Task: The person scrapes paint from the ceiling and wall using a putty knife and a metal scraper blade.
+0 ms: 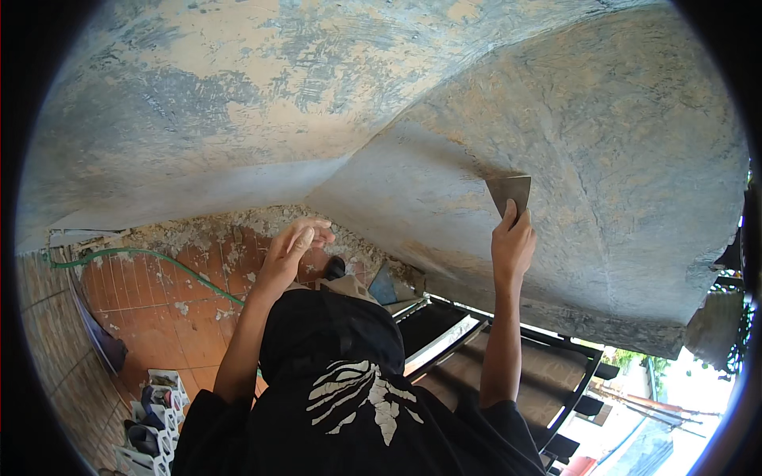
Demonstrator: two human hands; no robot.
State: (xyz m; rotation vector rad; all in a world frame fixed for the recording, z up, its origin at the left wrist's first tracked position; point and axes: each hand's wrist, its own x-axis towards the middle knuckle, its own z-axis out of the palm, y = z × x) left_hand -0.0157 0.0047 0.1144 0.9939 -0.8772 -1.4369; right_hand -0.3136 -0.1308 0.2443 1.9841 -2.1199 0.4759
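Observation:
My right hand [513, 244] is closed around a putty knife [509, 191], whose wide metal blade has its edge at the mottled grey and tan wall [571, 149] on the right. Smoother grey wall surface lies left of the blade, and rougher, patchy surface lies above it. My left hand [297, 244] is raised in front of me with its fingers partly curled and apart, holding nothing. Behind it are the inner corner of the two walls and the tiled floor. The left wall [250, 89] shows uneven peach and grey patches.
Flakes of debris lie on the orange tiled floor [184, 333], thickest along the wall base. A green hose [172, 269] crosses the floor. White racks [169, 392] with shoes stand at lower left. A black metal frame [571, 404] is at right, beside a bright opening.

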